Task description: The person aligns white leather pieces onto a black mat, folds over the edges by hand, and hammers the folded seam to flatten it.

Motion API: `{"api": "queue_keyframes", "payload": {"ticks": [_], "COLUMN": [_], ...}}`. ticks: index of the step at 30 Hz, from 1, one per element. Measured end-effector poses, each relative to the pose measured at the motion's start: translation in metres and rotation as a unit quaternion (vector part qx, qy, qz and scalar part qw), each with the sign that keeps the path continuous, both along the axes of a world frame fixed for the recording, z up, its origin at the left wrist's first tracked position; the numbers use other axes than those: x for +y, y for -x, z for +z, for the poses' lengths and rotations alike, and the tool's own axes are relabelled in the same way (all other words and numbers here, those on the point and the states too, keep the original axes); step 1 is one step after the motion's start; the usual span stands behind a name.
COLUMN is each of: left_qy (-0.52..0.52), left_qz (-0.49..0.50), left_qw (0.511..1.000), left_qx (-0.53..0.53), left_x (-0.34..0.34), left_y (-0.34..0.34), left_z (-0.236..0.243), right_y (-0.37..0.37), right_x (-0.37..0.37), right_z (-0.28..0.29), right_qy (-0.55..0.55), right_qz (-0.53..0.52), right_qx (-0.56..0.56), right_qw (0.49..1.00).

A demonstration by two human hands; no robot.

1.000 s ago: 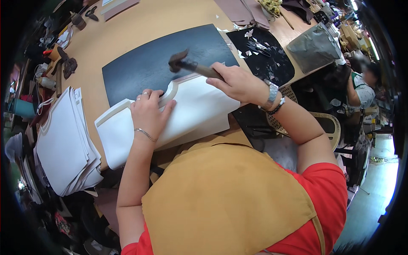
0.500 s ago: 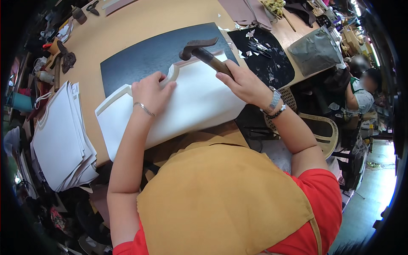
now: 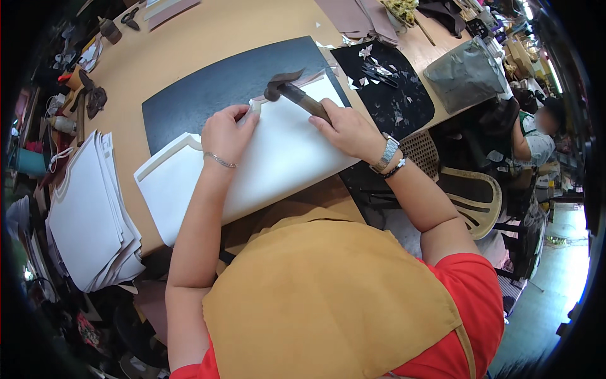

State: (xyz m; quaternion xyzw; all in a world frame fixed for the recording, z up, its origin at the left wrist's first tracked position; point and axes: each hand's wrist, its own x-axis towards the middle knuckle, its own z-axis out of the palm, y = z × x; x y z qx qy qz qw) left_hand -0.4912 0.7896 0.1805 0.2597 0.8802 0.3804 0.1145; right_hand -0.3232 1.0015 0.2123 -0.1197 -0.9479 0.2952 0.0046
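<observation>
A large white panel with a tan folded border (image 3: 271,164) lies on a dark mat (image 3: 208,95) on the wooden table. My left hand (image 3: 226,132) presses on the panel's upper edge, fingertips at the folded border. My right hand (image 3: 346,129) grips the wooden handle of a hammer (image 3: 291,92). The hammer's dark head sits just above the border, right beside my left fingertips.
A stack of similar white panels (image 3: 88,208) lies at the table's left edge. A black mat with scissors and scraps (image 3: 388,82) lies to the right, a grey bag (image 3: 464,72) beyond it. Tools and bottles (image 3: 82,101) crowd the far left. Another person (image 3: 536,136) sits at right.
The hammer rose and then came back down toward the panel's border. My left hand slid along the folded edge to the right. The panel has turned slightly under my hands.
</observation>
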Motion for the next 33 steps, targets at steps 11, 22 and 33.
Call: {"api": "queue_keyframes", "payload": {"ticks": [11,22,33], "left_qy": [0.058,0.045,-0.021], "left_qz": [-0.08,-0.094,-0.083], "left_qw": [0.948,0.948,0.995], "left_qx": [0.303,0.302,0.053], "left_x": [0.006,0.005,-0.019], "left_y": [-0.015,-0.012,0.002], "left_z": [-0.021,-0.025,0.001], "right_y": [0.001,0.034,0.03], "right_x": [-0.005,-0.008,-0.008], "right_z": [-0.004,0.011,0.022], "right_qy": [-0.019,-0.088,-0.082], "right_qz": [0.005,0.069,0.087], "right_qx": [0.01,0.016,0.005], "right_qw": [1.0,0.994,0.993]}}
